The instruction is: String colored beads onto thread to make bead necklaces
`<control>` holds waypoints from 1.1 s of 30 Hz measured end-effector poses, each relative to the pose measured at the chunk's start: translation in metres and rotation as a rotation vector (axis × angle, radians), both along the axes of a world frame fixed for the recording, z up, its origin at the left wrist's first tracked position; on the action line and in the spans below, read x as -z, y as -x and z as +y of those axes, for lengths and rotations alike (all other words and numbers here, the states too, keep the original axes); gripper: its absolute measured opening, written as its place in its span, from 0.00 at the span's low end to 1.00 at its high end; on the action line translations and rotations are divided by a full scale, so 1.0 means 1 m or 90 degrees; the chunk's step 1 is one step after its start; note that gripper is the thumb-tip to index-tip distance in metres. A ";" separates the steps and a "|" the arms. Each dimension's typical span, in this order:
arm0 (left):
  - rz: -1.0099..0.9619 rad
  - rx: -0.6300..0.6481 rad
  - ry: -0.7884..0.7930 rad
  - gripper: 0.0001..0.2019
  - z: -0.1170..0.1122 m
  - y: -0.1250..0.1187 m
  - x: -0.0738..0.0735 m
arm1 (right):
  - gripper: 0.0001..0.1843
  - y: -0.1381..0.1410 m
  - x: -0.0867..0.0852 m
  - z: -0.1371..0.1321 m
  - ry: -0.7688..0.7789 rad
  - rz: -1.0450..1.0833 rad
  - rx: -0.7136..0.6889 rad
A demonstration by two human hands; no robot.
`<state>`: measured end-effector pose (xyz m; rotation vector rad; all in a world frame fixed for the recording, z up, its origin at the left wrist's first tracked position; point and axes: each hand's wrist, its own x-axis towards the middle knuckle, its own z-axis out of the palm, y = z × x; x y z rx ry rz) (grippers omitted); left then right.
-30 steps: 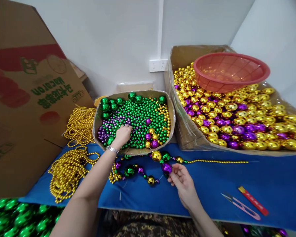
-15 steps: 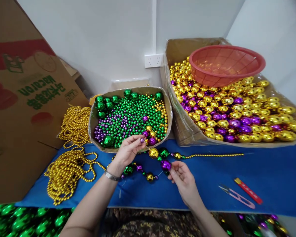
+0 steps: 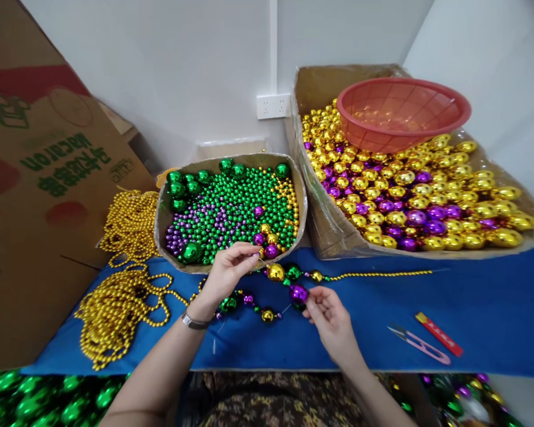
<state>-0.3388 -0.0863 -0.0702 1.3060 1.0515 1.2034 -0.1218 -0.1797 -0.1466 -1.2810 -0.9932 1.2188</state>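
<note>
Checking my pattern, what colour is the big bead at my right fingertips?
The big bead at your right hand is shiny purple, seen best in the head view.

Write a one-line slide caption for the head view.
Right hand holding a large purple bead, left hand near a gold bead, above a blue tabletop.
</note>
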 end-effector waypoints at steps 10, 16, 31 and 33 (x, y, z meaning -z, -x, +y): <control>-0.026 0.151 0.003 0.11 -0.009 -0.069 -0.010 | 0.17 -0.053 0.014 0.005 -0.031 -0.059 0.080; -0.051 0.209 0.076 0.11 -0.022 -0.100 0.018 | 0.20 -0.047 0.049 -0.002 0.017 0.032 0.060; 0.112 0.226 -0.083 0.07 -0.021 -0.102 0.002 | 0.16 -0.061 -0.001 -0.010 -0.054 -0.245 0.022; 0.104 0.237 -0.128 0.06 -0.019 -0.107 -0.010 | 0.17 -0.060 -0.019 -0.006 -0.102 -0.259 0.008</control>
